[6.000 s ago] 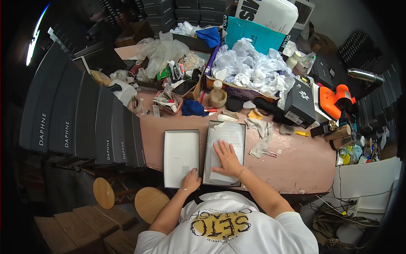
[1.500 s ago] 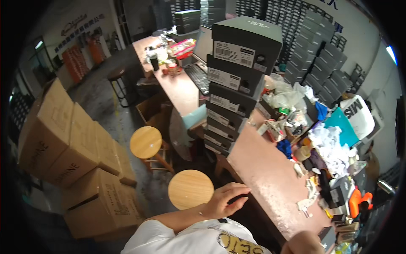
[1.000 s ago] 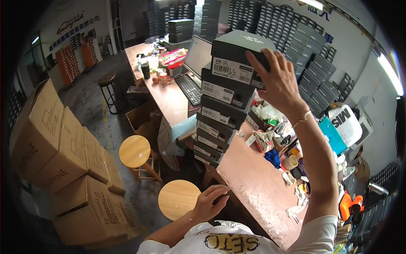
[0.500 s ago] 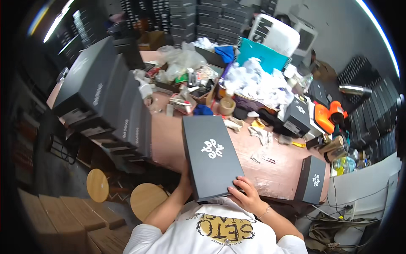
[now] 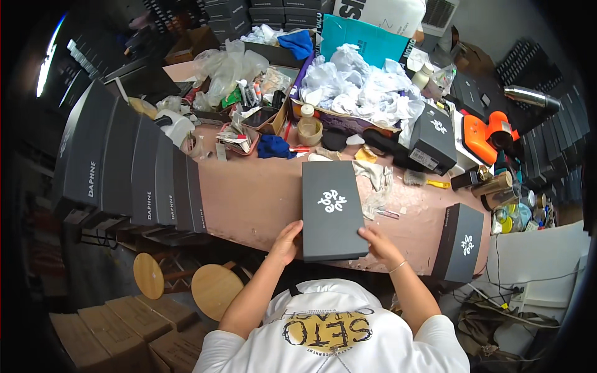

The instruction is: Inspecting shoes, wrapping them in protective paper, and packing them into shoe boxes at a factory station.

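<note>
A closed dark grey shoebox with a white curly emblem on its lid is between my hands near the front edge of the pink worktable. My left hand grips the box's left side, its fingers partly hidden by the box. On the opposite side, my right hand clasps the near right part, the thumb at the lid's edge. Just beyond the box lie whitish cloths and small pen-like tools.
Stacked dark shoeboxes stand along the left end. Another shoebox lies at the right edge. Farther back are a carton of crumpled white paper, a yellow-handled brush and an orange device. Wooden stools are below left.
The shoebox has swung from a tilt to nearly straight and sits farther from my body. My right hand has shifted from its near corner to its right side; my left hand now shows.
</note>
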Motion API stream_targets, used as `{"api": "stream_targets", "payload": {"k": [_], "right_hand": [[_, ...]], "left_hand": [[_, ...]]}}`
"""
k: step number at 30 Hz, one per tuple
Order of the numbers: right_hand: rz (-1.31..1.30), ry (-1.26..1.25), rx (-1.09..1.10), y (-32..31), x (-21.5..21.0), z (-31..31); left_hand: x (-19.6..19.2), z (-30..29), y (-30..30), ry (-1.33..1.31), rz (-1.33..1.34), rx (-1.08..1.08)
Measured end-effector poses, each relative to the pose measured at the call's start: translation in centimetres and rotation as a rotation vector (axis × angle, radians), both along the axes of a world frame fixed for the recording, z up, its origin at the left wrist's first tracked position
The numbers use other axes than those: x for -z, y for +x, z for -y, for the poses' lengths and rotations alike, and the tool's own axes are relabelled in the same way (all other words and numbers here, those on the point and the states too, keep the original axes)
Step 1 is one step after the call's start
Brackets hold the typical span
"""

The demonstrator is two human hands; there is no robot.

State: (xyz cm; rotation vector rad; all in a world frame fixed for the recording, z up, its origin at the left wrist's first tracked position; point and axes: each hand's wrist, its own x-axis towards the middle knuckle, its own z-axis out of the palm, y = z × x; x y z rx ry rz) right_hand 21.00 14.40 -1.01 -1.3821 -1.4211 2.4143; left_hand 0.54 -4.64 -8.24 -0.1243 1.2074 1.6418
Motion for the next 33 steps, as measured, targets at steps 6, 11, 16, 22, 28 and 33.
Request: {"api": "stream_targets", "payload": {"k": [6, 11, 16, 22, 28, 33], "right_hand": [[-0.04, 0.503, -0.038, -5.8, -1.1, 10.4], [0.138, 1.413, -0.442, -7.2, -1.2, 8.4], [0.233, 1.517, -0.4, -3.5, 4.8, 2.7], [0.153, 0.171, 0.85, 2.2, 8.0, 0.1], [-0.182, -0.098, -0.411, 0.2, -3.1, 3.5], [0.322, 1.198, -0.488, -11.3, 8.7, -0.4]], "left_hand": [[-5.6, 4.0, -7.4, 0.1, -0.383, 0.08], [-4.0, 7.3, -13.7, -0.495, -0.997, 0.364], [-4.2, 4.0, -11.6, -0.37, -1.757, 0.399], [-5.3, -3.1, 2.9, 0.402, -1.408, 1.101], [-1.4, -3.3, 2.4, 0.033, -1.784, 1.259], [-1.6, -2.6, -0.1, -0.042, -1.823, 1.436]]}}
